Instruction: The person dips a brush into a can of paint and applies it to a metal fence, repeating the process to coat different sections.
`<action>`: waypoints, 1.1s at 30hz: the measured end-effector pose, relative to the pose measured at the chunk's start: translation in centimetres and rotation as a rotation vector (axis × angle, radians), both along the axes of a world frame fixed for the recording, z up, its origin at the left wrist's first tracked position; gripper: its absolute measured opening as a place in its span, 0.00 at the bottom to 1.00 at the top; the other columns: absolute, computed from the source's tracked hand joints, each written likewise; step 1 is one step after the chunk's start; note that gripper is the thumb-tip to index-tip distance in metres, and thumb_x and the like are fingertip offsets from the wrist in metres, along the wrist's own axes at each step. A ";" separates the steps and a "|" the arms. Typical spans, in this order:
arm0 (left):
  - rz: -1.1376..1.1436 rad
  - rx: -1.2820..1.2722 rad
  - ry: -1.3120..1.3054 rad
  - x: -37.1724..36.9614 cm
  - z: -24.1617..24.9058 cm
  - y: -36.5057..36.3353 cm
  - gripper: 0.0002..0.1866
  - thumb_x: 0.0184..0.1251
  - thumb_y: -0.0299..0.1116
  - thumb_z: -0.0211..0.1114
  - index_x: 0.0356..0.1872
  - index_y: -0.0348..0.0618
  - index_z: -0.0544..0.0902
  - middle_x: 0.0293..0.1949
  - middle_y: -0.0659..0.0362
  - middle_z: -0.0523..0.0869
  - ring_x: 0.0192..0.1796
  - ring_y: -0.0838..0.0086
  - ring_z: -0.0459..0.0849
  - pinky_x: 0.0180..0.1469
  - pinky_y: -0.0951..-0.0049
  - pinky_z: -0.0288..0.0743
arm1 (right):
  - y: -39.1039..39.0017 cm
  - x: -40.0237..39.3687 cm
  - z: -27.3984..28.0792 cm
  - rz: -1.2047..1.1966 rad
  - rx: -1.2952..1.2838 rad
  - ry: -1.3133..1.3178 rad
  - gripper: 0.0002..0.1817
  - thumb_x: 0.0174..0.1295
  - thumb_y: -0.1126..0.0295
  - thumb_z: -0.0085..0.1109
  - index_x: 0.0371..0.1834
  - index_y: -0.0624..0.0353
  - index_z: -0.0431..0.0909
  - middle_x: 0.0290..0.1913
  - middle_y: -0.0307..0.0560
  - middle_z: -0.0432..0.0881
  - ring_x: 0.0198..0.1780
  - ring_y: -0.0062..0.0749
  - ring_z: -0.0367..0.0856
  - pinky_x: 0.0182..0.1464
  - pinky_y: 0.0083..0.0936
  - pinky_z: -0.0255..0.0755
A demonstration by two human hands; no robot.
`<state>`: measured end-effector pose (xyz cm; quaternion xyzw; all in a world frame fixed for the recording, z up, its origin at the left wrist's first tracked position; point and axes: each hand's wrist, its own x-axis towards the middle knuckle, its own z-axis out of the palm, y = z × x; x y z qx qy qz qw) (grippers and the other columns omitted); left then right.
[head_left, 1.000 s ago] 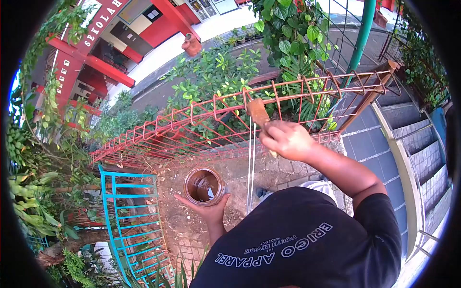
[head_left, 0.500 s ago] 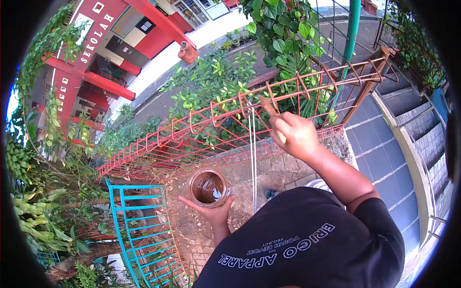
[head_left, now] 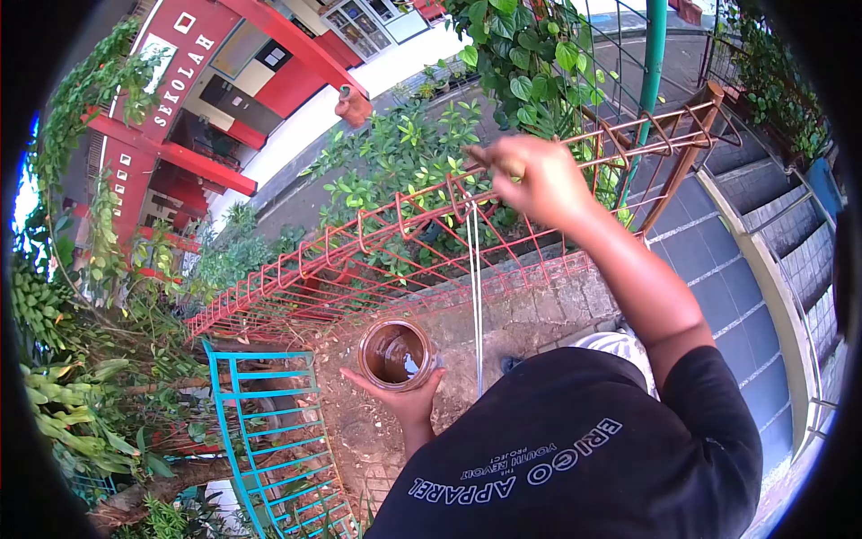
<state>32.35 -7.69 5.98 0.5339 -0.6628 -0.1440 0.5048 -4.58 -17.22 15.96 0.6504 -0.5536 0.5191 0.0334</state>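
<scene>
My left hand (head_left: pixel 409 402) cups a glass jar (head_left: pixel 372 345) from below, its open mouth facing up. Dark brown paint coats the jar's inner wall and lies at the bottom. Slightly blurred, my right hand (head_left: pixel 539 184) is closed around a paintbrush (head_left: pixel 480 156) whose brown-stained head points left. That hand hovers over the top of a wire-and-bar fence (head_left: pixel 364 232), brown toward the right and red along the left. From the fence top near the brush, a white cord (head_left: pixel 476 292) hangs down toward my body.
A turquoise metal gate (head_left: pixel 269 395) stands at lower left beside dense plants. Leafy bushes (head_left: pixel 409 148) grow behind the fence, and a green pole (head_left: pixel 655 67) rises at its right. Grey tiles (head_left: pixel 709 269) and steps lie to the right. A red building (head_left: pixel 162 99) stands beyond.
My right hand has moved up and slightly left, turning the brush from pointing up-left to nearly level. The left hand and jar stay almost in place.
</scene>
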 end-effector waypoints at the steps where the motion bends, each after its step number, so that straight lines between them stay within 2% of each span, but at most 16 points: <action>1: -0.024 0.008 0.055 0.0 0.1 0.2 0.88 0.29 0.34 0.94 0.81 0.45 0.24 0.81 0.45 0.46 0.79 0.55 0.60 0.80 0.50 0.56 | -0.6 -0.5 0.3 0.019 -0.042 -0.142 0.13 0.56 0.72 0.67 0.47 0.51 0.87 0.38 0.49 0.88 0.39 0.46 0.89 0.44 0.39 0.83; 4: -0.095 0.007 0.169 -0.6 1.0 0.1 0.88 0.29 0.34 0.94 0.81 0.45 0.24 0.82 0.45 0.44 0.80 0.55 0.58 0.81 0.51 0.55 | 2.3 -1.2 0.7 -0.087 -0.150 -0.182 0.11 0.56 0.74 0.70 0.43 0.55 0.86 0.40 0.49 0.90 0.41 0.43 0.90 0.44 0.34 0.83; 5: -0.091 0.024 0.229 -0.6 0.9 0.1 0.87 0.30 0.33 0.93 0.82 0.47 0.26 0.82 0.47 0.42 0.81 0.56 0.56 0.81 0.50 0.54 | 3.3 -1.2 -0.6 -0.060 -0.220 -0.258 0.11 0.54 0.77 0.71 0.42 0.57 0.86 0.39 0.48 0.90 0.39 0.40 0.90 0.42 0.32 0.83; 7: -0.077 0.065 0.358 -0.9 0.2 0.4 0.84 0.31 0.31 0.91 0.83 0.49 0.29 0.83 0.51 0.38 0.82 0.58 0.52 0.82 0.50 0.53 | 7.1 -1.0 -3.4 -0.045 -0.215 -0.202 0.10 0.54 0.79 0.70 0.40 0.60 0.87 0.36 0.47 0.89 0.36 0.33 0.89 0.41 0.28 0.82; 8: -0.062 0.062 0.348 -0.8 -0.2 0.3 0.85 0.31 0.31 0.92 0.82 0.48 0.27 0.82 0.49 0.40 0.81 0.57 0.55 0.81 0.50 0.54 | 8.8 -0.4 -5.3 -0.077 -0.156 -0.244 0.11 0.53 0.80 0.71 0.40 0.60 0.88 0.35 0.48 0.89 0.35 0.32 0.89 0.41 0.27 0.82; 9: -0.047 0.061 0.335 -0.6 -0.7 0.1 0.87 0.30 0.31 0.93 0.82 0.47 0.25 0.82 0.48 0.43 0.80 0.56 0.58 0.81 0.51 0.56 | 9.6 0.3 -7.8 -0.100 -0.131 -0.337 0.09 0.56 0.79 0.70 0.40 0.61 0.87 0.36 0.45 0.89 0.37 0.30 0.88 0.41 0.27 0.82; 11: -0.038 0.089 0.310 -0.2 -0.8 0.7 0.88 0.30 0.30 0.93 0.81 0.46 0.23 0.81 0.46 0.46 0.79 0.56 0.60 0.80 0.51 0.58 | 9.8 2.1 -14.5 -0.135 0.063 -0.870 0.10 0.62 0.77 0.68 0.46 0.62 0.84 0.41 0.44 0.89 0.40 0.32 0.89 0.43 0.29 0.83; 13: -0.049 0.124 0.302 -0.8 -0.3 0.6 0.88 0.29 0.30 0.93 0.81 0.46 0.23 0.81 0.46 0.46 0.79 0.56 0.61 0.79 0.51 0.59 | 8.9 2.9 -15.5 -0.040 0.176 -1.459 0.12 0.69 0.77 0.64 0.54 0.62 0.78 0.47 0.48 0.86 0.43 0.35 0.90 0.47 0.29 0.86; 14: -0.081 0.090 0.291 -0.8 -0.2 0.5 0.88 0.31 0.31 0.93 0.81 0.46 0.23 0.79 0.45 0.51 0.78 0.55 0.63 0.78 0.51 0.60 | 8.3 3.0 -15.5 -0.028 0.201 -1.636 0.13 0.69 0.75 0.64 0.54 0.59 0.77 0.47 0.48 0.87 0.45 0.35 0.90 0.49 0.31 0.87; 17: -0.110 0.140 0.325 -1.2 1.1 0.8 0.85 0.32 0.29 0.91 0.82 0.49 0.26 0.81 0.49 0.46 0.79 0.56 0.61 0.79 0.51 0.61 | 6.7 3.2 -14.9 0.041 0.218 -1.875 0.19 0.66 0.75 0.66 0.58 0.60 0.74 0.47 0.47 0.85 0.49 0.40 0.88 0.55 0.36 0.82; 18: -0.119 0.139 0.317 -1.1 1.0 0.6 0.85 0.32 0.29 0.91 0.82 0.49 0.26 0.81 0.49 0.47 0.78 0.56 0.61 0.79 0.51 0.61 | 6.1 3.1 -15.9 0.103 0.223 -1.922 0.19 0.66 0.74 0.66 0.59 0.59 0.73 0.49 0.48 0.84 0.52 0.41 0.87 0.59 0.37 0.79; 27: -0.121 0.180 0.160 -1.6 1.8 0.9 0.87 0.31 0.35 0.93 0.82 0.48 0.26 0.80 0.48 0.52 0.76 0.56 0.65 0.78 0.51 0.63 | -2.2 4.2 -17.9 0.274 0.138 -2.311 0.14 0.66 0.71 0.65 0.53 0.56 0.76 0.51 0.49 0.85 0.55 0.41 0.85 0.64 0.36 0.79; 28: -0.124 0.188 0.168 -1.7 1.8 0.9 0.87 0.30 0.36 0.94 0.82 0.47 0.26 0.80 0.48 0.52 0.76 0.56 0.65 0.78 0.51 0.63 | -2.6 4.3 -18.1 0.299 0.117 -2.329 0.13 0.66 0.71 0.66 0.51 0.57 0.77 0.50 0.49 0.85 0.56 0.41 0.84 0.63 0.34 0.80; 31: -0.120 0.226 0.196 -2.1 2.1 1.3 0.88 0.29 0.38 0.94 0.82 0.47 0.25 0.79 0.48 0.52 0.76 0.57 0.65 0.77 0.51 0.64 | -2.1 4.3 -19.1 0.388 0.016 -2.446 0.05 0.68 0.70 0.64 0.44 0.58 0.82 0.44 0.51 0.90 0.46 0.37 0.90 0.52 0.29 0.87; 33: -0.121 0.230 0.188 -2.5 2.4 1.2 0.89 0.29 0.39 0.94 0.81 0.47 0.24 0.79 0.49 0.53 0.76 0.57 0.66 0.77 0.51 0.64 | -0.7 4.0 -21.5 0.391 -0.020 -2.541 0.04 0.68 0.71 0.62 0.42 0.57 0.83 0.41 0.49 0.90 0.44 0.36 0.91 0.51 0.30 0.88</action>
